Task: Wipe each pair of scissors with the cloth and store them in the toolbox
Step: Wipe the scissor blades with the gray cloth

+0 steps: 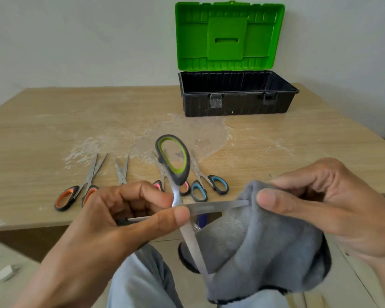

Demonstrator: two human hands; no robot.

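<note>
My left hand [120, 221] grips a pair of green-handled scissors [173, 161] near the pivot, blades spread wide, one handle loop pointing up. One blade runs right into a grey cloth [265, 241], which my right hand [320, 205] pinches around the blade tip; the other blade points down in front of the cloth. On the table edge lie orange-handled scissors [76, 194], a pair with hidden handles [122, 170], pink-handled scissors [159, 185] and blue-handled scissors [209, 185]. The toolbox [238, 103] stands open at the back right, black base, green lid [229, 36] upright.
The wooden table [53, 130] has a whitish dried smear across its middle. Its front edge runs just beyond my hands, and my knees in light trousers are below. A white plug lies on the floor at lower left [7, 272].
</note>
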